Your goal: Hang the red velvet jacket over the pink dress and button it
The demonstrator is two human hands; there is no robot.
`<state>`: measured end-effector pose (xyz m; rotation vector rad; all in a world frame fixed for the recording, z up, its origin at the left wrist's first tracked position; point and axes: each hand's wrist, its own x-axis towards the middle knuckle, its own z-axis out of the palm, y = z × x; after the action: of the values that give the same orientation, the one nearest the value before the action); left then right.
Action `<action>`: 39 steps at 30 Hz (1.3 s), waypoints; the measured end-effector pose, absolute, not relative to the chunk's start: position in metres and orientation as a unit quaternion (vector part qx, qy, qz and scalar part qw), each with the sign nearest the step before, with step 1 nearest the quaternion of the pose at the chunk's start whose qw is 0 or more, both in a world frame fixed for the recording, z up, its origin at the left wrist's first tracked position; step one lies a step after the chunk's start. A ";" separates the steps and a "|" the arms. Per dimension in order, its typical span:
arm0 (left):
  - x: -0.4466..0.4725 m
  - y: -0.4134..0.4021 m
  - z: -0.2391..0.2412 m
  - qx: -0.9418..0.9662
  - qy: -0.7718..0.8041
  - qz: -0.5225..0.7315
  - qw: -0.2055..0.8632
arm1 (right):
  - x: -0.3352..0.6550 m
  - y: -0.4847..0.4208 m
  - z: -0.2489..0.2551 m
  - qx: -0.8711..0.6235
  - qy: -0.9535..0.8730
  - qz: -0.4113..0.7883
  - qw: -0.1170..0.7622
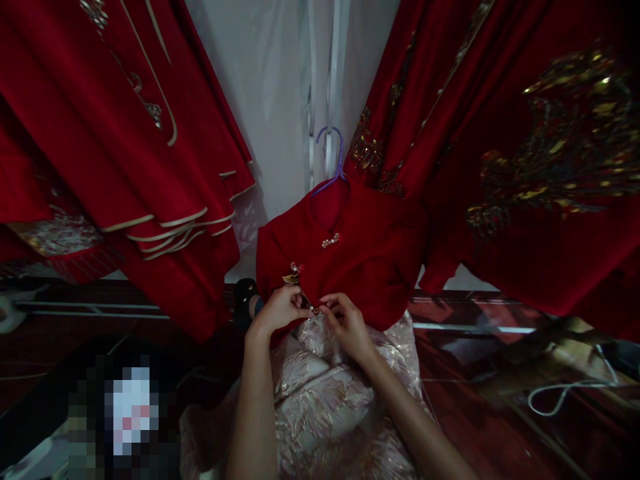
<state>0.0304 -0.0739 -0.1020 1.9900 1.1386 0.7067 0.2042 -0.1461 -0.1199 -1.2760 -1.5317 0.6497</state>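
A red high-collared garment hangs on a purple hanger, its lower part spread over a pale shiny patterned cloth. At its neck sits a beaded clasp; a gold wing-shaped ornament with a small beaded flower lies on the front. My left hand and my right hand meet at the garment's lower front. Both pinch a small beaded ornament between the fingertips. Its fine detail is too small to make out.
Red garments with pale trim hang at the left. Others with gold sequin embroidery hang at the right. A metal rail runs low behind. A white cord lies at the lower right. A dark shoe shows beside the garment.
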 end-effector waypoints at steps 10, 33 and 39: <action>0.041 -0.074 -0.107 0.761 0.430 0.243 0.421 | 0.202 -0.141 -0.121 -0.527 -0.640 0.256 0.497; 0.037 -0.075 -0.101 0.730 0.396 0.249 0.498 | 0.197 -0.135 -0.121 -0.528 -0.662 0.217 0.485; 0.023 -0.079 -0.095 0.726 0.424 0.229 0.491 | 0.219 -0.143 -0.112 -0.561 -0.642 0.207 0.480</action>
<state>0.0231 -0.0786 -0.0948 1.7624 1.0287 0.5556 0.2190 -0.1426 -0.1121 -1.3677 -1.5662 0.5052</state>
